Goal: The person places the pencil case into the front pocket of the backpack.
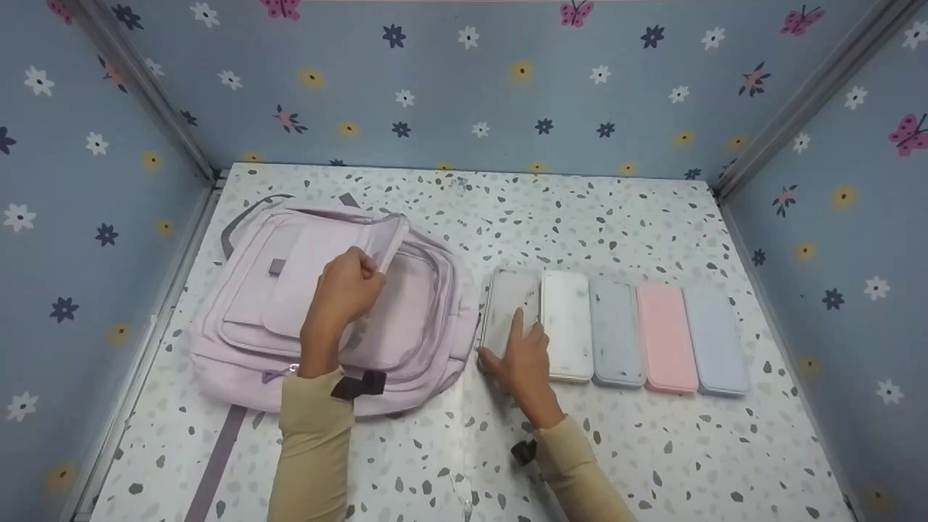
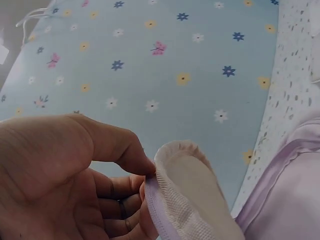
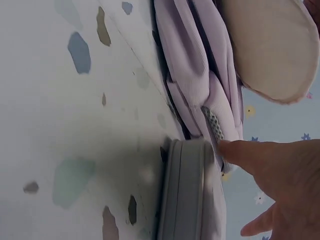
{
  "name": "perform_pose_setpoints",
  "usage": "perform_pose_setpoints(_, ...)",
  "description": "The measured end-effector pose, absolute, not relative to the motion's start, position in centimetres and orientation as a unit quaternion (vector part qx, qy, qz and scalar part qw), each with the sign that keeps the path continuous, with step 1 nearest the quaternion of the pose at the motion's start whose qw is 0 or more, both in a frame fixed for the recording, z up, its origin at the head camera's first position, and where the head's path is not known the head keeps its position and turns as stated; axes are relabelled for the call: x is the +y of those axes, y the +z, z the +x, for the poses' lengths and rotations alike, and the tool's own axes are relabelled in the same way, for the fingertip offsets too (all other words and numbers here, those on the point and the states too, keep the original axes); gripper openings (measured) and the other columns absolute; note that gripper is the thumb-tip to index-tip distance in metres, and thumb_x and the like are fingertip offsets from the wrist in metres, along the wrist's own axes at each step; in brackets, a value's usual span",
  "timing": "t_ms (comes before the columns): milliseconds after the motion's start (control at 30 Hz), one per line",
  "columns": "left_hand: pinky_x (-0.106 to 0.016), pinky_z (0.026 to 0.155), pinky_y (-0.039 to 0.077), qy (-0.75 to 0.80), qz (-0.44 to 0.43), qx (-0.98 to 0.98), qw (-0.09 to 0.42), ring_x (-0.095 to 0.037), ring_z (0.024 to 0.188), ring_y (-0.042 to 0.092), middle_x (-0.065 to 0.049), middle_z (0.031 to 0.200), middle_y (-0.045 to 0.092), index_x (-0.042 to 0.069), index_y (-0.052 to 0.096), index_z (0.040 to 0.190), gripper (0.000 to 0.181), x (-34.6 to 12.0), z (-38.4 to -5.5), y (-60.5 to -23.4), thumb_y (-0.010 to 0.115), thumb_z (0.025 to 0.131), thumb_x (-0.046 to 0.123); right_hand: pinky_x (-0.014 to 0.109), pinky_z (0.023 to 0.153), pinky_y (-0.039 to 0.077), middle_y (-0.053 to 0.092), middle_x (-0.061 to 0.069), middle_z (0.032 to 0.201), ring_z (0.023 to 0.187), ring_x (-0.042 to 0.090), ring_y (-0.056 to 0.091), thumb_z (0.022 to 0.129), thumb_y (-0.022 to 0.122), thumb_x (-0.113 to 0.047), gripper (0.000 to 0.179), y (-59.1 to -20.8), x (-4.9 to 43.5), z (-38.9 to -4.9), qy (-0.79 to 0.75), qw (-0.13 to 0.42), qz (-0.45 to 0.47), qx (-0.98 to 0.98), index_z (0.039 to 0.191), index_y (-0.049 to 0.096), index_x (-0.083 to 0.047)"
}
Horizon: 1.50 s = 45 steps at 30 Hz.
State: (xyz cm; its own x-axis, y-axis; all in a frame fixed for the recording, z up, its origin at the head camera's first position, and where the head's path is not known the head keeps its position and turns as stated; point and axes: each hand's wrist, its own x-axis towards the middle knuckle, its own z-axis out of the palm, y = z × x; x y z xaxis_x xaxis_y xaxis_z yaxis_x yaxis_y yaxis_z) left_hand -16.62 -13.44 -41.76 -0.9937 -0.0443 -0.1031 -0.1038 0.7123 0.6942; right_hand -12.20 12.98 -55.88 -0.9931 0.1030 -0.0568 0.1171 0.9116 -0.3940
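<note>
The left hand [image 1: 344,290] pinches the flap [image 1: 389,246] of the lilac backpack [image 1: 409,319]; the right hand [image 1: 523,355], fingers apart, is over the grey case [image 1: 502,308] at the backpack's three o'clock. Probably packing; next calls for gripping.

The left hand [image 1: 348,286] pinches the raised flap [image 1: 319,261] of a lilac backpack [image 1: 243,326] on a speckled table [image 1: 580,217]. The right hand [image 1: 525,362] is over the pale grey case [image 1: 511,290], leftmost in a row; a white case [image 1: 567,326], grey-blue case [image 1: 616,333], pink case [image 1: 667,337] and light blue case [image 1: 716,341] follow rightward.
</note>
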Motion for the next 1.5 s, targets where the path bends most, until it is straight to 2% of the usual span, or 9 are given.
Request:
perform_pose_setpoints(233, -0.038, 0.077, 0.045, 0.375, -0.048, 0.925, 0.039, -0.028, 0.087, 0.055, -0.013, 0.093, 0.058, 0.000, 0.056, 0.101, 0.023, -14.6, -16.6, -40.4, 0.050, 0.087, 0.016, 0.052, 0.087, 0.048, 0.032, 0.043, 0.134, 0.116, 0.051, 0.044, 0.074, 0.075, -0.054, 0.100, -55.9, 11.8, -11.4, -0.166, 0.014, 0.054, 0.985, 0.147, 0.031, -0.001)
perform_pose_setpoints(533, -0.037, 0.076, 0.045, 0.372, -0.048, 0.925, 0.050, -0.027, 0.087, 0.055, -0.013, 0.093, 0.057, -0.001, 0.055, 0.103, 0.024, -15.8, -16.8, -39.2, 0.049, 0.087, 0.016, 0.055, 0.085, 0.048, 0.018, 0.041, 0.145, 0.123, 0.053, 0.039, 0.077, 0.073, -0.052, 0.097, -56.4, 11.2, -11.1, -0.181, 0.048, 0.079, 0.979, 0.149, 0.028, -0.005)
perform_pose_setpoints(633, -0.037, 0.076, 0.045, 0.370, -0.045, 0.926, 0.054, -0.027, 0.087, 0.055, -0.013, 0.094, 0.057, -0.001, 0.055, 0.104, 0.024, -16.0, -16.9, -39.0, 0.049, 0.088, 0.015, 0.056, 0.088, 0.047, 0.018, 0.040, 0.146, 0.125, 0.053, 0.039, 0.076, 0.075, -0.050, 0.097, -56.2, 11.5, -11.1, -0.194, 0.048, 0.086, 0.976, 0.149, 0.029, -0.007)
perform_pose_setpoints(967, -0.038, 0.078, 0.044, 0.369, -0.032, 0.926, 0.069, -0.028, 0.090, 0.054, -0.016, 0.101, 0.057, -0.005, 0.056, 0.113, 0.031, -16.9, -16.9, -38.7, 0.043, 0.090, 0.012, 0.054, 0.079, 0.050, 0.037, 0.038, 0.135, 0.114, 0.048, 0.048, 0.075, 0.074, -0.052, 0.085, -55.0, 12.1, -10.6, -0.202, 0.008, 0.065, 0.977, 0.143, 0.042, -0.013)
perform_pose_setpoints(1233, -0.039, 0.079, 0.044, 0.362, -0.040, 0.928, 0.071, -0.028, 0.091, 0.053, -0.016, 0.099, 0.056, -0.006, 0.056, 0.112, 0.030, -17.2, -16.6, -38.7, 0.044, 0.091, 0.012, 0.052, 0.087, 0.047, 0.034, 0.031, 0.141, 0.122, 0.045, 0.043, 0.077, 0.071, -0.049, 0.079, -54.7, 13.7, -11.2, -0.196, 0.009, 0.061, 0.979, 0.144, 0.044, -0.017)
perform_pose_setpoints(1500, -0.040, 0.080, 0.043, 0.362, -0.045, 0.927, 0.081, -0.029, 0.093, 0.052, -0.017, 0.103, 0.054, -0.006, 0.055, 0.115, 0.031, -17.6, -16.7, -38.5, 0.042, 0.092, 0.011, 0.057, 0.091, 0.046, 0.032, 0.032, 0.144, 0.128, 0.047, 0.038, 0.077, 0.073, -0.042, 0.075, -54.3, 15.1, -11.4, -0.224, -0.015, 0.040, 0.974, 0.141, 0.047, -0.015)
